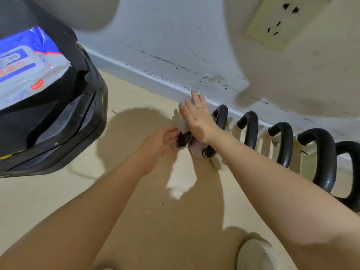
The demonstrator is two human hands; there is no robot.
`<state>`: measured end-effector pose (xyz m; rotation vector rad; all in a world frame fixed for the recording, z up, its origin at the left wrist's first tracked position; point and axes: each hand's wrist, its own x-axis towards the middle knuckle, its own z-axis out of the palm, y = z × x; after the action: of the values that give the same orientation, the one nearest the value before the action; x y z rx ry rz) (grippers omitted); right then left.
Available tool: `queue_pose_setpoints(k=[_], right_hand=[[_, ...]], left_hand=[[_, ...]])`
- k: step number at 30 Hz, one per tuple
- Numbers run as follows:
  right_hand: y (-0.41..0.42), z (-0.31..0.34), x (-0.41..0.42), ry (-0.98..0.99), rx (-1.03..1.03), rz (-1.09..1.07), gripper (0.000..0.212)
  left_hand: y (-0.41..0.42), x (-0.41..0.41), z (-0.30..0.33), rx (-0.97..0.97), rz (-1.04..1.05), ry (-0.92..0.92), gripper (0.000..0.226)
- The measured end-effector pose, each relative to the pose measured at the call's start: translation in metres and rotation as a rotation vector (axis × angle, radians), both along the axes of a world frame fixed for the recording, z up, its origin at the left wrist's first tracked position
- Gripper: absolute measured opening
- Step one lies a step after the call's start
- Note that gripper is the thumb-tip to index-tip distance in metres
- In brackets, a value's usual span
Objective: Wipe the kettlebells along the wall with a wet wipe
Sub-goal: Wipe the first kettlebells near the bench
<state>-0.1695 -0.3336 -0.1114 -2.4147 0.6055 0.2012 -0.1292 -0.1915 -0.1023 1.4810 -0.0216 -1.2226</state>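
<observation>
Kettlebells [251, 131]: lined up on the floor against the wall, black handles arching upward; nearest-left one pinkish, under both hands.
Right hand [196, 117]: flat and open, fingers spread, pressing the wet wipe [181, 126] onto the leftmost kettlebell [196, 149]; gold ring on one finger.
Left hand [159, 145]: fingers curled at that kettlebell's handle end, touching the wipe's edge; firmness of hold impossible to tell.
Wipes pack [25, 69]: blue-and-white, atop a black bag [64, 121], upper left.
Wall [175, 36]: scuffed, socket [280, 22] above.

kettlebells [251, 131] in row along wall [175, 45], wipes pack [25, 63] far left
</observation>
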Motion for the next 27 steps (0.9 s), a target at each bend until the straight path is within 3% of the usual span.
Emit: queue_pose_setpoints(k=[4,7,12,16,18,22,24,27], right_hand=[[-0.021,0.009,0.007,0.198,-0.383,0.312,0.054],[-0.038,0.011,0.018,0.278,-0.344,0.188,0.055],[-0.039,0.014,0.011,0.135,-0.327,0.264,0.04],[-0.024,0.012,0.006,0.02,-0.624,0.285,0.034],[-0.004,0.006,0.0,0.081,-0.761,0.449,0.041],[0.033,-0.018,-0.031,0.159,-0.902,0.753,0.034],[0.036,-0.024,-0.038,0.176,-0.972,0.843,0.051],[0.025,-0.014,-0.023,0.102,-0.942,0.863,0.041]], left_hand=[[-0.001,0.001,0.001,0.011,0.015,-0.009,0.034],[0.001,0.0,-0.001,0.01,0.009,-0.03,0.036],[-0.002,-0.003,-0.003,0.014,0.027,-0.054,0.038],[-0.003,0.001,-0.005,0.015,0.066,-0.037,0.036],[-0.003,0.006,-0.004,0.021,0.116,-0.056,0.035],[0.002,0.019,0.002,0.071,0.236,-0.211,0.027],[0.006,0.021,0.002,0.061,0.265,-0.213,0.026],[0.011,0.018,-0.001,0.065,0.239,-0.201,0.03]])
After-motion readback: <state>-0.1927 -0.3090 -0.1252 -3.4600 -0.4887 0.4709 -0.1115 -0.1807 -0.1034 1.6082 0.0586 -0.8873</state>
